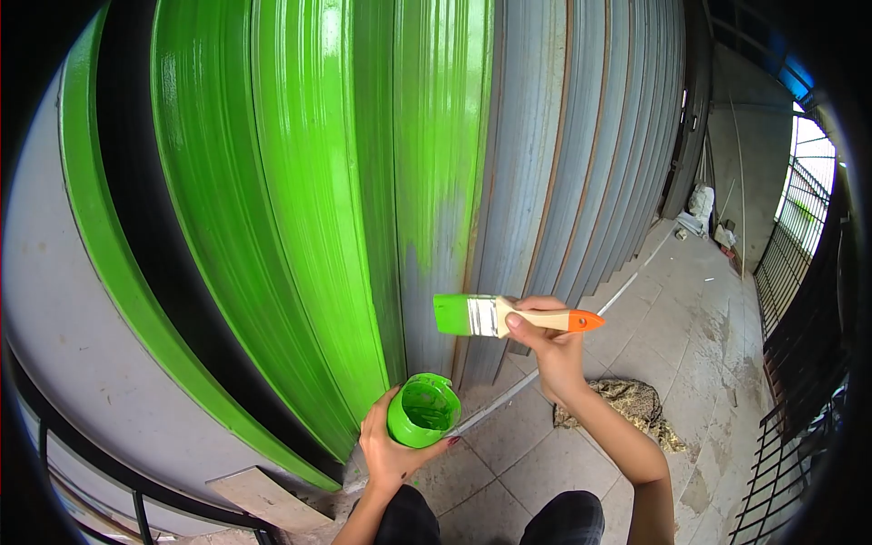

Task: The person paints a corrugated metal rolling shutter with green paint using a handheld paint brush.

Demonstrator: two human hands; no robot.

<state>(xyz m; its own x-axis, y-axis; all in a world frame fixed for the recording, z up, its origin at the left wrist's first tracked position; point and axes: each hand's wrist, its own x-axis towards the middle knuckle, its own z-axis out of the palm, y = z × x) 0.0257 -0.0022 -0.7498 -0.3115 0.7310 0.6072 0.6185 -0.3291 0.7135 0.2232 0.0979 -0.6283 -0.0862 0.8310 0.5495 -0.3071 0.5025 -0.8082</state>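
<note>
In the head view, my right hand (543, 341) grips a paintbrush (531, 320) by its pale wooden handle, which ends in an orange tip. Green paint coats the bristles, which point left in front of a grey strip of the folding metal door (536, 163). Below and to the left, my left hand (386, 445) is wrapped round a small paint pot (413, 427), its open mouth facing up. Green paint smears the pot's inner wall. Glossy green covers the door's left panels (304, 182); the panel behind the brush is green above and grey lower down.
A crumpled patterned cloth (627, 406) lies on the tiled floor (509, 454) near my right forearm. A flat board (263, 498) rests at lower left beside a black railing (136, 509). White bags (699, 207) stand by the far wall. A metal grille (772, 463) borders the right side.
</note>
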